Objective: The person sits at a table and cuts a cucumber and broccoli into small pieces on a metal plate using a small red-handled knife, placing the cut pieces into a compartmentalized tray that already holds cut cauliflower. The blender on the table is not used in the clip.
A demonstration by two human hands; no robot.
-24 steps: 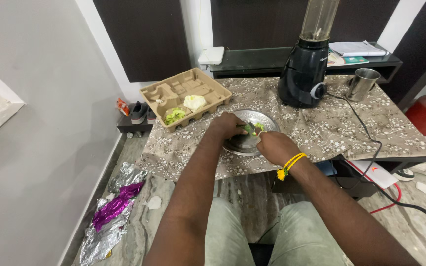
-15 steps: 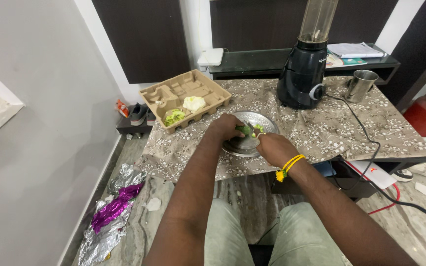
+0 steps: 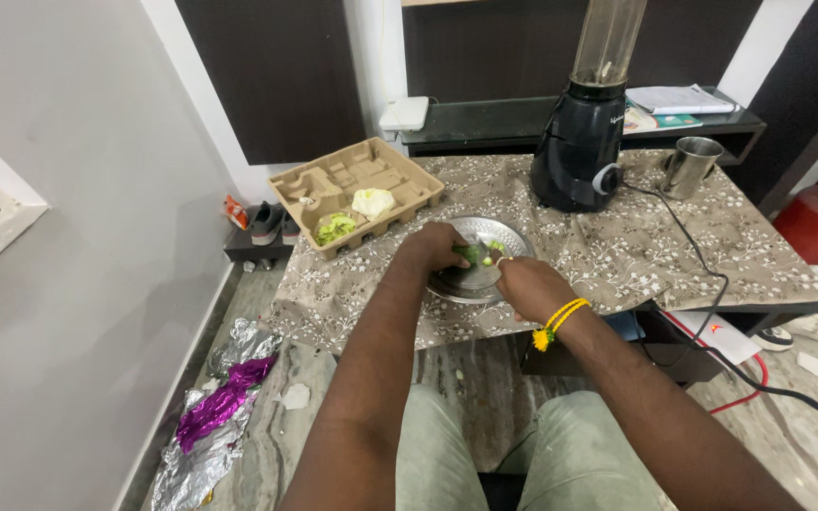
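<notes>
A round steel plate (image 3: 466, 282) lies on the patterned tablecloth (image 3: 617, 255) in front of me. My left hand (image 3: 435, 249) is over the plate's left side, fingers closed on a green vegetable piece (image 3: 471, 254). My right hand (image 3: 530, 283) is at the plate's right edge, closed around a small knife (image 3: 487, 250). Its thin blade meets the vegetable, and its handle is hidden in my fist. A yellow thread band is on my right wrist. More green bits (image 3: 497, 246) lie on the plate.
A cardboard tray (image 3: 400, 185) with green scraps and a pale piece sits back left. A black blender (image 3: 580, 142) and steel cup (image 3: 690, 166) stand at the back, and a black cable (image 3: 693, 255) crosses the table. Crumpled foil (image 3: 220, 407) lies on the floor to the left.
Both hands stay over the plate. My fingers shift slightly around the green piece; nothing else has moved.
</notes>
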